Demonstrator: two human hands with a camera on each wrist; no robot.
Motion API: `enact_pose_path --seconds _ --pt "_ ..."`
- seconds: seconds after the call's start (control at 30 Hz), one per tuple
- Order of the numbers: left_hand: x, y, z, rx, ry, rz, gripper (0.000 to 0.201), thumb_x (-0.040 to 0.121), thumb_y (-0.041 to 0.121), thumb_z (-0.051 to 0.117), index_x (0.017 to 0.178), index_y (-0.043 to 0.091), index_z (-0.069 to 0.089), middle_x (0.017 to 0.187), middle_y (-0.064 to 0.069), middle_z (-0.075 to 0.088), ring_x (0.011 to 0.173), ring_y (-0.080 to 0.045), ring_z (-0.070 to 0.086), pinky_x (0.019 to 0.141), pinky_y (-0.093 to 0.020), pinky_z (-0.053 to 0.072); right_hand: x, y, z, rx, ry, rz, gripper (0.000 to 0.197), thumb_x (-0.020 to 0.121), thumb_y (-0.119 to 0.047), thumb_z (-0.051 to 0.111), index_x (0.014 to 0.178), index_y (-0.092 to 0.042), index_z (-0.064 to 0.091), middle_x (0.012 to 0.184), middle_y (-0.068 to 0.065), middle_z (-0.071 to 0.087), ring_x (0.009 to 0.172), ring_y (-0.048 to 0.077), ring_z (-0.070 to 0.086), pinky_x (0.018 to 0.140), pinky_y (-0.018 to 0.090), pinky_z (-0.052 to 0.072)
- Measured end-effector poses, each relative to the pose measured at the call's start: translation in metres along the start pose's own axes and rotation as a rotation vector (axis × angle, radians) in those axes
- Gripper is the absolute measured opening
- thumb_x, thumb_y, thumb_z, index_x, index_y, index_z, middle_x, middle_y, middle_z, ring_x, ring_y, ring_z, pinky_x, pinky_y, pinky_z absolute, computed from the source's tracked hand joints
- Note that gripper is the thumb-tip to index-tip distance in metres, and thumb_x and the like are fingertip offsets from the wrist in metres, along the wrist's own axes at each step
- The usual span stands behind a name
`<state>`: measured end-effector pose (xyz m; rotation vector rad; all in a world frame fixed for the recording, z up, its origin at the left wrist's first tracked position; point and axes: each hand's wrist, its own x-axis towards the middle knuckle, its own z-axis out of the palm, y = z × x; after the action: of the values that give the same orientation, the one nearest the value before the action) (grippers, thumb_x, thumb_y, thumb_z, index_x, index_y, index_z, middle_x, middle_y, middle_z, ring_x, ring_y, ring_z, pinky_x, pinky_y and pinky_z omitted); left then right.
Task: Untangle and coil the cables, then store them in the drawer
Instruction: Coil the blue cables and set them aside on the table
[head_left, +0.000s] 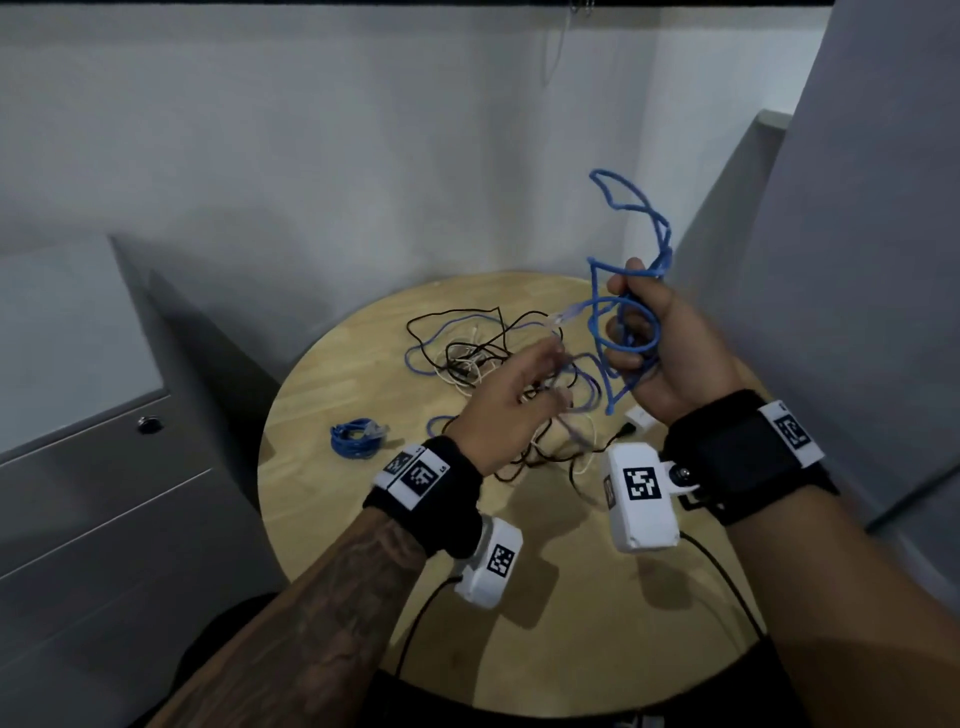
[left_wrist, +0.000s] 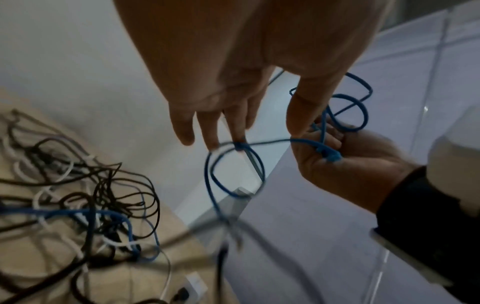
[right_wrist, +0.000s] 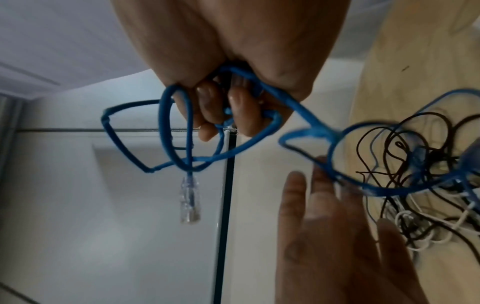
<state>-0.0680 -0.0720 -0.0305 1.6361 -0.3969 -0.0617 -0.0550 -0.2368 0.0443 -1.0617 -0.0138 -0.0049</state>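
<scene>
**Blue cable held up in right hand, left hand feeding a loop**

Right hand (head_left: 670, 353) raised above the right side of the round wooden desk (head_left: 322, 519), palm toward the camera. Fingers curled round several loops of a blue network cable (head_left: 631, 306); kinked lengths stick up above the fist. Right wrist view: the cable's clear plug (right_wrist: 190, 202) hangs free below the fingers, loops bunched between fingers and palm.

Left hand (head_left: 506, 400) just left of the right, lower, over the desk. Fingers extended and relaxed, not curled. Left wrist view: a loop of the same blue cable touches the fingertips (left_wrist: 237, 131) and hangs below them; one run crosses over to the right hand. Hand blurred in the head view; a firm pinch cannot be made out.

On the desk beyond and under the hands: tangle of cables (head_left: 467, 353), thin black, white and pale blue strands crossing one another, spread across the far middle. The held cable trails down toward this tangle.

Near left of the tangle, apart from it: a small coiled blue cable (head_left: 358, 439) lying flat, plug on top.

Left of the desk: grey drawer unit (head_left: 104, 493), fronts shut, round lock (head_left: 150, 424) on the upper front.
</scene>
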Motion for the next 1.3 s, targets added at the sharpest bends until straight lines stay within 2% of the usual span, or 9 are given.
enact_pose_path --seconds 0.13,0.27,0.47,0.6,0.7,0.8,0.93,1.1,1.3 --pt "-0.003 -0.001 -0.01 0.142 0.095 0.048 0.022 0.096 0.013 0.057 0.117 0.01 0.066 0.096 0.01 0.069 0.086 -0.006 0.065 0.081 -0.032 0.055 -0.003 0.0 0.0 0.053 0.005 0.022 0.02 0.099 -0.027 0.054 0.081 -0.017 0.058 0.046 -0.009 0.032 0.04 0.004 0.027 0.035 0.017 0.023" --pt "-0.009 0.004 -0.033 0.114 0.228 -0.051 0.017 0.098 0.019 0.055 0.088 0.011 0.066 0.048 0.014 0.048 0.043 -0.006 0.041 0.057 -0.035 0.048 0.003 0.009 -0.02 -0.227 0.18 -0.106 0.023 0.098 -0.026 0.058 0.076 -0.024 0.063 0.052 -0.007 0.035 0.043 0.006 0.034 0.042 0.02 0.032" --pt "-0.023 0.011 -0.07 -0.008 0.293 -0.182 0.019 0.097 0.024 0.058 0.093 0.011 0.072 0.056 0.007 0.044 0.046 -0.008 0.035 0.047 -0.021 0.032 0.001 0.004 -0.054 -1.106 0.304 -0.231 0.014 0.089 -0.027 0.07 0.078 -0.019 0.066 0.068 0.003 0.059 0.063 0.016 0.055 0.058 0.028 0.041" --pt "-0.034 0.009 -0.077 -0.17 0.221 -0.151 0.021 0.096 0.001 0.049 0.101 0.008 0.069 0.065 0.0 0.046 0.052 -0.011 0.036 0.056 -0.027 0.028 -0.014 0.0 -0.055 -1.559 -0.123 0.33 0.044 0.082 -0.055 0.072 0.114 -0.024 0.068 0.107 0.006 0.071 0.077 0.012 0.062 0.073 0.03 0.046" --pt "-0.039 0.007 -0.067 -0.084 0.141 -0.095 0.022 0.098 0.003 0.049 0.1 0.012 0.069 0.071 0.0 0.049 0.061 -0.011 0.042 0.055 -0.02 0.033 -0.024 -0.002 -0.035 -1.925 0.024 0.091 0.066 0.08 -0.073 0.061 0.132 -0.032 0.061 0.136 0.0 0.062 0.114 0.022 0.063 0.098 0.038 0.047" --pt "-0.04 0.007 -0.055 -0.006 0.113 -0.052 0.019 0.098 0.006 0.053 0.103 0.016 0.068 0.076 0.01 0.059 0.07 -0.008 0.052 0.063 -0.02 0.041 -0.035 0.011 -0.004 -1.693 0.002 -0.377 0.051 0.088 -0.067 0.054 0.12 -0.03 0.069 0.125 -0.004 0.069 0.107 0.02 0.066 0.095 0.039 0.05" --pt "-0.036 0.008 -0.043 -0.036 0.222 -0.016 0.015 0.095 0.009 0.058 0.102 0.017 0.068 0.088 0.004 0.069 0.08 -0.009 0.063 0.069 -0.028 0.048 -0.041 0.052 0.022 -1.211 -0.354 -0.204 0.017 0.099 -0.029 0.06 0.091 -0.019 0.071 0.075 -0.002 0.073 0.068 0.009 0.068 0.072 0.036 0.056" --pt "-0.038 0.001 -0.033 -0.2 0.125 -0.256 0.014 0.097 0.024 0.057 0.098 0.01 0.058 0.084 -0.002 0.06 0.07 -0.012 0.057 0.052 -0.026 0.044 -0.027 0.047 0.019 -1.052 -0.155 -0.271 0.019 0.099 -0.021 0.058 0.087 -0.014 0.071 0.071 0.011 0.068 0.066 0.026 0.066 0.062 0.038 0.058" --pt "-0.034 0.001 -0.049 -0.272 0.21 -0.196 0.014 0.095 0.013 0.059 0.091 0.003 0.068 0.068 -0.005 0.064 0.06 -0.018 0.062 0.065 -0.031 0.054 -0.023 0.035 0.0 -0.864 -0.05 -0.21 0.017 0.1 -0.015 0.058 0.1 -0.009 0.074 0.064 0.001 0.052 0.044 0.009 0.048 0.046 0.029 0.053"
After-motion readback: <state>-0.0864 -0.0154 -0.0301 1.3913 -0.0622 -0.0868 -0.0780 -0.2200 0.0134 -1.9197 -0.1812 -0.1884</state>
